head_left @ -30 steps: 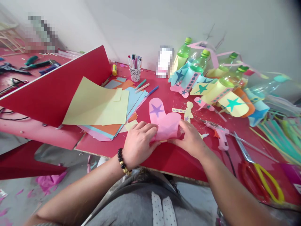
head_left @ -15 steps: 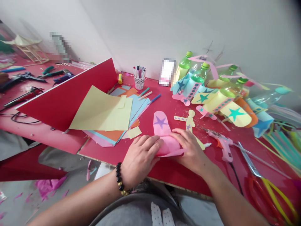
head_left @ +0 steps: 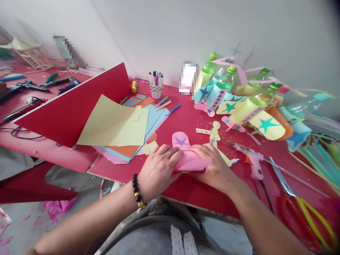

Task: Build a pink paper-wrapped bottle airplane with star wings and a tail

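Both hands pressed on a pink paper cutout (head_left: 189,160) that lay on the red bench (head_left: 202,191) near its front edge, straight ahead of the person. The left hand (head_left: 157,169), with a dark bead bracelet (head_left: 138,191) at its wrist, lay at the cutout's 9 o'clock side, fingers curled together over the folded pink sheet and pinching it down. The right hand (head_left: 215,166) covered its 3 o'clock side, fingers flat and together on the paper. A rounded end with a purple star (head_left: 180,141) stuck out from the fold at 12 o'clock. At 10 o'clock from the cutout sat a stack of coloured paper sheets (head_left: 124,131), partly overlapping a tilted red board (head_left: 69,106). A cup of markers (head_left: 156,85) stood further back at 11 o'clock. At 3 o'clock lay a pink glue gun (head_left: 252,159), and beyond it scissors with yellow handles (head_left: 305,202). Decorated plastic bottles (head_left: 239,99) were crowded at 1 o'clock, near the wall.
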A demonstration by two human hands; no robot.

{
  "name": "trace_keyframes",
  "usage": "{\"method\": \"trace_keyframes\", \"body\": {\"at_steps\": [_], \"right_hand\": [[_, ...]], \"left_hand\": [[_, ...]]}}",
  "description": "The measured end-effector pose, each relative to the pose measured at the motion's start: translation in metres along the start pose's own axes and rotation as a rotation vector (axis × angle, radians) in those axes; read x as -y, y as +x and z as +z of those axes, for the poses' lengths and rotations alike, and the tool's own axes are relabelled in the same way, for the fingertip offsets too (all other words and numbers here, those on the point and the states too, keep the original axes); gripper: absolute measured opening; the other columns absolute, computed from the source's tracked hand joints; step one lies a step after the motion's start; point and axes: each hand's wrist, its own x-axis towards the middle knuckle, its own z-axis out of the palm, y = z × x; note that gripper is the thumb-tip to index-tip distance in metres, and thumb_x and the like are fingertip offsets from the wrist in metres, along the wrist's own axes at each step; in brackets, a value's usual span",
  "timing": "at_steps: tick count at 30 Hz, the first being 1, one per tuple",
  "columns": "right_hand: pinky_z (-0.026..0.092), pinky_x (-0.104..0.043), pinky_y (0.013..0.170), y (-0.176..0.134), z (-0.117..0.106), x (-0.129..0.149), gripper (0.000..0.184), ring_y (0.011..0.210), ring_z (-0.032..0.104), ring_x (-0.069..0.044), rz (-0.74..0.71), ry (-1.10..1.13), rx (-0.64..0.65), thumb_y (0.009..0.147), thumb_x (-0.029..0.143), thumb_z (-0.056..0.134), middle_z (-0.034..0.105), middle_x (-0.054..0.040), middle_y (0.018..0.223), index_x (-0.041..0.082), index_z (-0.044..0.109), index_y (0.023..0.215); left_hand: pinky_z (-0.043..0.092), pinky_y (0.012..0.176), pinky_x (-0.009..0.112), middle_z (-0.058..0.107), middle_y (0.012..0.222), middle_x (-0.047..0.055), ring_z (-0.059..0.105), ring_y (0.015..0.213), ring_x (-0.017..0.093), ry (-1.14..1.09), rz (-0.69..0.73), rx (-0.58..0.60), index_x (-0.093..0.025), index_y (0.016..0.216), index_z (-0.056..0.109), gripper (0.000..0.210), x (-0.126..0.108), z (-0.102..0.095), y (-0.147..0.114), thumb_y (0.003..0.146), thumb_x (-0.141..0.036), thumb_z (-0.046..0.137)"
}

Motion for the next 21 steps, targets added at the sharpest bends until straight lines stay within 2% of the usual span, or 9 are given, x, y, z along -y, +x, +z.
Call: {"method": "trace_keyframes", "body": {"at_steps": [16, 18, 21], "right_hand": [[0.047, -0.046, 0.088, 0.0005, 0.0057, -0.0048, 0.052, 0.102, 0.056, -0.029, 0.017, 0.015, -0.022, 0.075, 0.03, 0.071, 0.066, -0.0098, 0.117, 0.02, 0.057, 0.124], [0.047, -0.047, 0.09, -0.0007, 0.0038, -0.0054, 0.057, 0.105, 0.055, -0.029, 0.024, 0.007, -0.015, 0.075, 0.031, 0.073, 0.065, -0.0096, 0.12, 0.022, 0.055, 0.128], [0.042, -0.052, 0.101, -0.005, -0.0041, -0.0053, 0.076, 0.119, 0.048, -0.032, 0.016, 0.019, 0.004, 0.072, 0.037, 0.078, 0.057, -0.0096, 0.134, 0.024, 0.046, 0.14]], "left_hand": [[0.041, 0.09, 0.042, 0.063, 0.128, 0.006, 0.052, 0.11, 0.027, -0.005, -0.002, -0.021, -0.018, 0.124, 0.055, 0.042, 0.0023, 0.0052, 0.0007, 0.085, -0.028, 0.066], [0.041, 0.092, 0.042, 0.062, 0.129, 0.006, 0.051, 0.111, 0.027, -0.007, 0.001, -0.022, -0.018, 0.124, 0.055, 0.044, 0.0031, 0.0052, 0.0003, 0.084, -0.03, 0.067], [0.04, 0.095, 0.043, 0.06, 0.132, 0.006, 0.05, 0.113, 0.027, -0.011, 0.008, -0.02, -0.018, 0.127, 0.054, 0.047, 0.0042, 0.0047, -0.0011, 0.084, -0.031, 0.068]]}}
